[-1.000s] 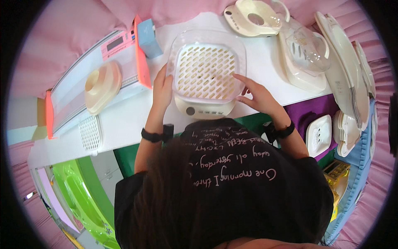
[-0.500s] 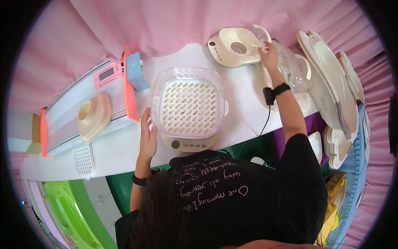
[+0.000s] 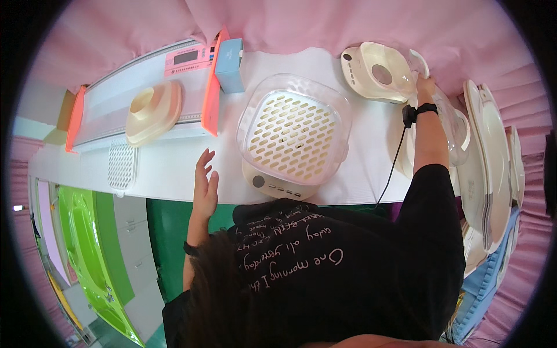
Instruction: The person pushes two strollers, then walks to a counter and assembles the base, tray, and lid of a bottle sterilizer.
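Observation:
My left hand [image 3: 205, 188] is open over the table's near edge, with its fingers apart and nothing in it. To its right stands a clear square steamer basket with a white slotted tray [image 3: 296, 136], on a cream base [image 3: 278, 187] with a knob and buttons. My right hand [image 3: 426, 87] reaches to the far right, at a curved clear-and-cream handle [image 3: 420, 62] beside a second cream base [image 3: 380, 72] with a round metal plate. Its fingers are mostly hidden, so I cannot tell whether they grip. A clear container with a cream handle [image 3: 462, 130] lies beside that wrist.
Left of the steamer are a light blue box [image 3: 230, 66], an orange-ended measuring board [image 3: 212, 87], a cream stepped lid [image 3: 154, 113] and a white slotted tray [image 3: 122, 167]. Large cream panels [image 3: 484, 162] lean at the right. A black cable [image 3: 390, 174] hangs from my right wrist.
The whole view has shifted, so the table things sit farther right in it. My left hand is now farther from the steamer. My right hand stays by the second base, its fingers less visible.

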Available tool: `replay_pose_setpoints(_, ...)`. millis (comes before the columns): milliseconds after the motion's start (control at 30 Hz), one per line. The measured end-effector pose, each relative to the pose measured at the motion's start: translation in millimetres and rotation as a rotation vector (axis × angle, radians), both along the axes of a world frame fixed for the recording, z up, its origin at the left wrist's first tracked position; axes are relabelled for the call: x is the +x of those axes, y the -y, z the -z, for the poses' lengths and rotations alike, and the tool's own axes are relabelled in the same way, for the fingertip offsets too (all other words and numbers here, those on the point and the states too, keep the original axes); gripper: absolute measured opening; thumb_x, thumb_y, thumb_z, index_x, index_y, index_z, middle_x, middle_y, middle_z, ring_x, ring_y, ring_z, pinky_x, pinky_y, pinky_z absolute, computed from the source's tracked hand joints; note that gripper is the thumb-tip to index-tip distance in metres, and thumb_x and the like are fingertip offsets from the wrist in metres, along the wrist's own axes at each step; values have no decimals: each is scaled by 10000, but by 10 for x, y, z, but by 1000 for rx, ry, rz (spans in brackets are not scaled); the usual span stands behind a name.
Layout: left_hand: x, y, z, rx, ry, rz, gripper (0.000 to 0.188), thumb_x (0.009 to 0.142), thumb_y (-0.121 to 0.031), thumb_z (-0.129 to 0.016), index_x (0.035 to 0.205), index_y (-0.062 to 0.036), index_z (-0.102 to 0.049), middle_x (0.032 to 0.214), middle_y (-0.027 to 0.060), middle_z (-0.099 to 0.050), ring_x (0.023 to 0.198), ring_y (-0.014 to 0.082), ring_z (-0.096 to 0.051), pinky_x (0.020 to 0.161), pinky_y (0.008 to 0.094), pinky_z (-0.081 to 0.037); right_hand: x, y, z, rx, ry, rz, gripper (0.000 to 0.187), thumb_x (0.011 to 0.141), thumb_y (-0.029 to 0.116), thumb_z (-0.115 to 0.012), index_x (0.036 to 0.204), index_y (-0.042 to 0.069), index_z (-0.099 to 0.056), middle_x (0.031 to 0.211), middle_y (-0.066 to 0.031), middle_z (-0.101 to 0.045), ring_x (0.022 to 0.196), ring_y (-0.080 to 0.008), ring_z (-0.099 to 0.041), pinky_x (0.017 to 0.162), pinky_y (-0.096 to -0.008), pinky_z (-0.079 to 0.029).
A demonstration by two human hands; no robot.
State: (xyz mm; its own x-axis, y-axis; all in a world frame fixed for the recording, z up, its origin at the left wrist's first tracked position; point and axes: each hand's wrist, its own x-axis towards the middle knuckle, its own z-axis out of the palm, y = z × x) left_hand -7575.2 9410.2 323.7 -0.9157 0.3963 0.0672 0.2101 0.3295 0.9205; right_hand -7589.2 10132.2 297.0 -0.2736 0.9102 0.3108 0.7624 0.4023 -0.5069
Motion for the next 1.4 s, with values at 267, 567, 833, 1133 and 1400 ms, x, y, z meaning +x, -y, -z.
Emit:
replay_pose_setpoints(267,1,-48,-13,-40,-38,62,491,907,-135,-418,1366,-42,-271,1328,161,-386,1244,252,-353,1020,395,-288,147,-197,130,185,-140,-46,418,779,365,-621,859,-45,-619,819,-230,-637,805,-392,-612,750,-426,-459)
replay_pose_setpoints(567,-124,-132,-32,-31,-80,126,478,903,-136,-440,1350,-45,-296,1318,143,-402,1235,257,-360,1018,398,-296,344,694,-544,241,-558,-417,361,859,302,-586,951,-46,-562,809,-111,-591,736,-210,-550,665,-324,-434)
replay_pose_setpoints(833,-413,-424,80,220,-129,241,419,930,-164,-395,1323,-33,-331,1311,141,-403,1242,243,-354,1030,375,-282,907,2807,-1616,-140,-715,-827,272,900,164,-552,1100,-19,-532,940,-38,-581,859,-101,-527,770,-228,-419)
replay_pose_setpoints(1133,-537,-809,-51,487,13,286,530,975,-347,-248,1375,1,-235,1414,150,-287,1333,236,-226,1085,363,-166,839,3891,-1352,-102,-496,-1143,304,829,107,-634,1099,9,-531,1053,-90,-558,983,-170,-515,858,-274,-409)
replay_pose_setpoints(1400,-501,-781,35,636,83,318,574,963,-283,-319,1415,-15,-90,1447,167,-221,1339,247,-203,1088,342,-151,720,4095,-1258,-68,-421,-1224,309,823,127,-638,1088,6,-534,1010,-102,-543,940,-197,-521,839,-283,-412)
